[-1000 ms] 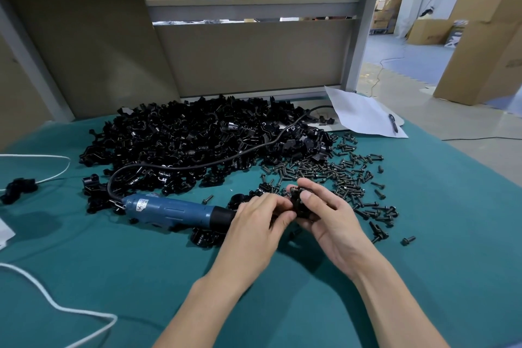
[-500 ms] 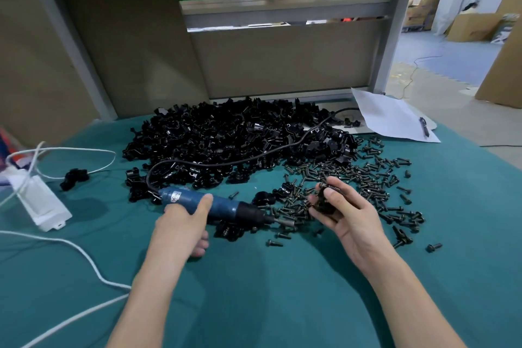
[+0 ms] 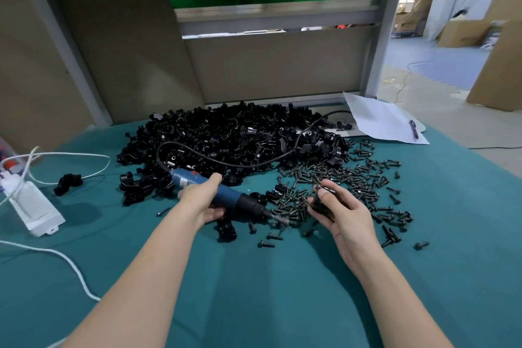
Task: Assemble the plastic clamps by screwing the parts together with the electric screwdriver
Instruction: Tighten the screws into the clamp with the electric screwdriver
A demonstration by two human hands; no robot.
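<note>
Head cam: my L hand (image 3: 202,201) is wrapped round the blue body of the electric screwdriver (image 3: 229,197), thumb on top, fingers under. The bit points right, low over the table, just short of my R hand (image 3: 343,215). R hand pinches a black clamp part (image 3: 320,205) btw thumb and curled fingers, just above the teal table (image 3: 282,291). Big pile of clamp parts (image 3: 240,138) sits behind, w/ the driver's black cord (image 3: 226,162) looping over it. Loose screws (image 3: 353,178) spread right of the pile, around my R hand. White power strip (image 3: 31,206) far left; paper sheet (image 3: 378,121) w/ pen (image 3: 413,129) back right
</note>
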